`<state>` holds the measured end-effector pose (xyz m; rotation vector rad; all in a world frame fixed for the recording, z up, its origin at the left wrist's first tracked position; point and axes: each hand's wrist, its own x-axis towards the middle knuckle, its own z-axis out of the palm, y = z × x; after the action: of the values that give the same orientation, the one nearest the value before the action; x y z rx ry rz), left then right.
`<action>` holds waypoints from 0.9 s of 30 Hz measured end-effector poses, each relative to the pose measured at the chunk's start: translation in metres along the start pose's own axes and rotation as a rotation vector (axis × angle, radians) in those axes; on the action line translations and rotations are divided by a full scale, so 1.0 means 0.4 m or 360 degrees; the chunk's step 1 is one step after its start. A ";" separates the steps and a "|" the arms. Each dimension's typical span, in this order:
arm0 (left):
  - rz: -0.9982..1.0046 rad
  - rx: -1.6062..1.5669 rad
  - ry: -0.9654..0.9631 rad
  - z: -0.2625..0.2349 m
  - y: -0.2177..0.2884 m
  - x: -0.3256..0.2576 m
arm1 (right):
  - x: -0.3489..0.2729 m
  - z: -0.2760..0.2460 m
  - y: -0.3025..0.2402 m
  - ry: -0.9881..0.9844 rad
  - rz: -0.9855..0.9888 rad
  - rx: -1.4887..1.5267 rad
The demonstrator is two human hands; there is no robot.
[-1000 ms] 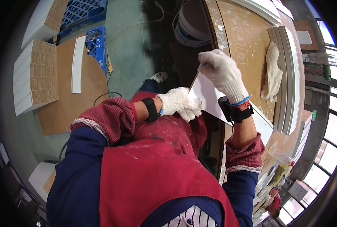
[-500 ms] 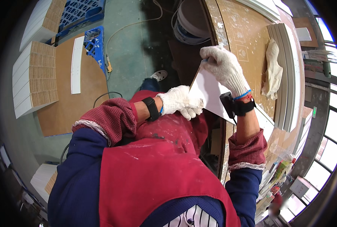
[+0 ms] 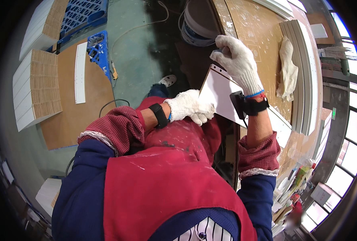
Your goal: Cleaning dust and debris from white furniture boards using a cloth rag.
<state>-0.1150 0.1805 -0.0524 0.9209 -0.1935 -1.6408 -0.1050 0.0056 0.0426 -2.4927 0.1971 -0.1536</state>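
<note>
Brown bench (image 3: 258, 28): one pale cloth (image 3: 287, 70) on top, one bucket (image 3: 201, 20) beside, two blue crates (image 3: 104, 52) well left of it. One white board (image 3: 219, 96) is at the bench's edge, held in the left hand's (image 3: 189, 106) grip. The right hand (image 3: 237, 60) is curled; I can't tell if that grip holds anything.

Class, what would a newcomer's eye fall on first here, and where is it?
Probably the red apron, filling the lower middle. Just above it, the white-gloved left hand holds a white board, while the gloved right hand is near the board's dark-dotted end. At far left, stacked white panels with brown edges stand out too.
</note>
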 end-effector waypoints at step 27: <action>0.0182 -0.0066 0.0003 -0.030 -0.021 -0.012 | -0.116 0.068 -0.052 -0.0526 0.0063 -0.0010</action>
<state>-0.1136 0.1915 -0.0633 0.8649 -0.2065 -1.5328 -0.1440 0.0463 0.0306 -2.4749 0.1082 0.2744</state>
